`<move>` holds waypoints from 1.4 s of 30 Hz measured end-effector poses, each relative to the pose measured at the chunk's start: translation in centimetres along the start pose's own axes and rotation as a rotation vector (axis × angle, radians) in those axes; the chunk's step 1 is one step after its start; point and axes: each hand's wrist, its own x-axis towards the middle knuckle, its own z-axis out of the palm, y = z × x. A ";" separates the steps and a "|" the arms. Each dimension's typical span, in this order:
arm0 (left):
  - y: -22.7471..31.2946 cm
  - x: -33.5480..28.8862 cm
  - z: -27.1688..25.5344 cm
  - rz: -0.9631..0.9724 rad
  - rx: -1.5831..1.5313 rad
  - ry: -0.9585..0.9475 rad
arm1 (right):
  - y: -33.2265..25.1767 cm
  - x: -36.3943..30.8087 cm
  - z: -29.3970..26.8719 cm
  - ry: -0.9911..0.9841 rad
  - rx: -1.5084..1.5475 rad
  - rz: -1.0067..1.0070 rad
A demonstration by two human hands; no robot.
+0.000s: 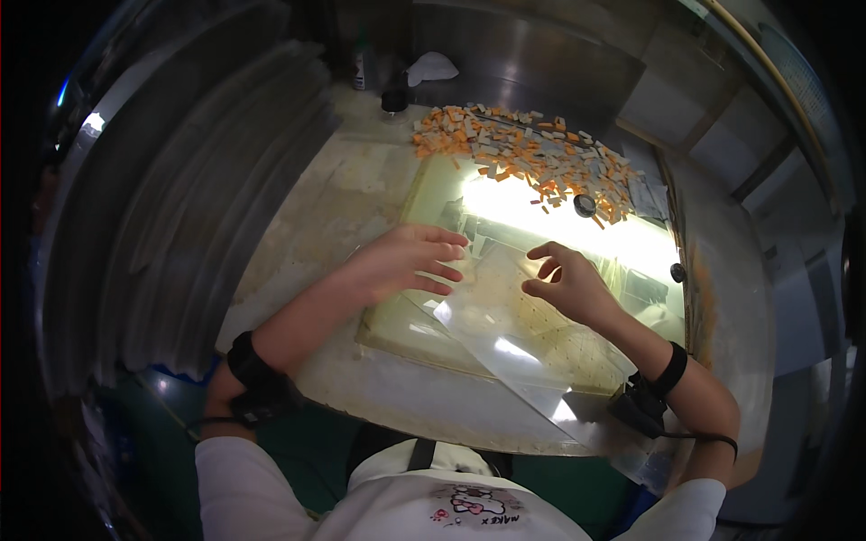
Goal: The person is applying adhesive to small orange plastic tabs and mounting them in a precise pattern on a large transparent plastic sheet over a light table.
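My left hand [404, 261] lies flat with spread fingers on the left part of a lit glass panel [577, 239] set in the worktable. My right hand [564, 281] hovers just to the right of it, fingers curled and apart, holding nothing. Between and below both hands a clear plastic sheet [505, 338] lies on a perforated board [568, 343] and runs down toward the table's front edge. Black bands with small devices sit on both wrists.
A heap of small orange and white pieces [528, 153] covers the far end of the panel. Two black round knobs [585, 205] stand near the heap and at the right edge. A small bottle [363, 68] and a white cloth stand at the back. Corrugated grey sheets [180, 207] lean at left.
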 end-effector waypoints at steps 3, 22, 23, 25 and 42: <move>-1.1 0.3 -0.1 0.013 -0.043 -0.111 | -0.5 0.9 -0.1 -0.042 0.012 0.043; -1.5 0.1 1.1 0.188 0.214 0.046 | -1.1 1.2 -1.0 -0.105 0.381 -0.058; -1.4 0.1 1.2 0.189 0.215 0.045 | -1.2 1.3 -1.2 -0.125 0.428 -0.033; -1.2 -0.1 1.5 0.163 0.150 0.008 | -1.3 1.5 -1.2 -0.147 0.475 -0.012; -2.9 1.0 1.8 0.277 0.063 0.070 | -0.7 1.4 -0.9 -0.149 0.560 -0.118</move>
